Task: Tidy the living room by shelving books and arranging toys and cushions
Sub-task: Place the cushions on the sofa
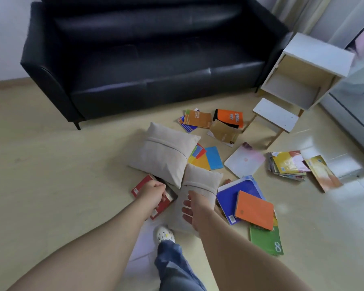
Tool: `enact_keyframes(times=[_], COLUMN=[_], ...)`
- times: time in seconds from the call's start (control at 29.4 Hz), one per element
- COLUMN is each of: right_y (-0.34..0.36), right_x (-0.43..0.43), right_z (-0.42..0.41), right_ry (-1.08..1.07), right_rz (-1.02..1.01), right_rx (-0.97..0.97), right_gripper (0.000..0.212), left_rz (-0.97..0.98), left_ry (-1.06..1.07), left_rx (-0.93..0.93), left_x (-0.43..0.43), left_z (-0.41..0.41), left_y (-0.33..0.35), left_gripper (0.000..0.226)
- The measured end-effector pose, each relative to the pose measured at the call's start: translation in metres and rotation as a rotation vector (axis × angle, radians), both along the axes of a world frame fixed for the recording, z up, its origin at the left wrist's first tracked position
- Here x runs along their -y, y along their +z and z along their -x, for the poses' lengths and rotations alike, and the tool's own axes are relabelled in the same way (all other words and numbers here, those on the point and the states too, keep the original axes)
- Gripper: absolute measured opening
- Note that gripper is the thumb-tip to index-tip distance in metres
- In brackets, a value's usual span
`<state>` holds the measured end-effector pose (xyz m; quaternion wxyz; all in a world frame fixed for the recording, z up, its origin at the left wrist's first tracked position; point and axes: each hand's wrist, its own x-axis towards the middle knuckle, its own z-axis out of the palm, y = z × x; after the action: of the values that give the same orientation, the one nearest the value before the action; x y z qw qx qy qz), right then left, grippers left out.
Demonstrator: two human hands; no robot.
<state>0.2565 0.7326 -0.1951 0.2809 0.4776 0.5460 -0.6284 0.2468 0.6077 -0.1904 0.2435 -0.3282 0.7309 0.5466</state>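
With your left grip (153, 191) curled on the red book (141, 185) lying partly under the larger cushion (162, 152) on the floor (72, 164), and your right grip (194, 208) apparently clutching the nearer cushion (204, 181), pulling the book may tear it or drag both cushions.

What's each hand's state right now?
Left hand: fingers curled over the red book; whether it grips it cannot be told.
Right hand: closed, holding the smaller cushion.
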Motion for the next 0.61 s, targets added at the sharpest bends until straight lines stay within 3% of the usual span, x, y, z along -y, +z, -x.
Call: enact_keyframes(times=[0.41,0.61], right_y=[-0.026,-0.056], right_x=[0.115,0.180], right_z=[0.158,0.226], right_ry=[0.048,-0.183], right_rz=[-0.084,-0.057], right_rx=[0.027,0.089], right_gripper=[0.015,0.015], left_rz=[0.069,0.097], left_ry=[-0.010,-0.175], left_rx=[0.025,0.057], left_x=[0.128,0.204], left_z=[0.154,0.249], left_y=[-0.013,-0.051], left_gripper=[0.018,0.018])
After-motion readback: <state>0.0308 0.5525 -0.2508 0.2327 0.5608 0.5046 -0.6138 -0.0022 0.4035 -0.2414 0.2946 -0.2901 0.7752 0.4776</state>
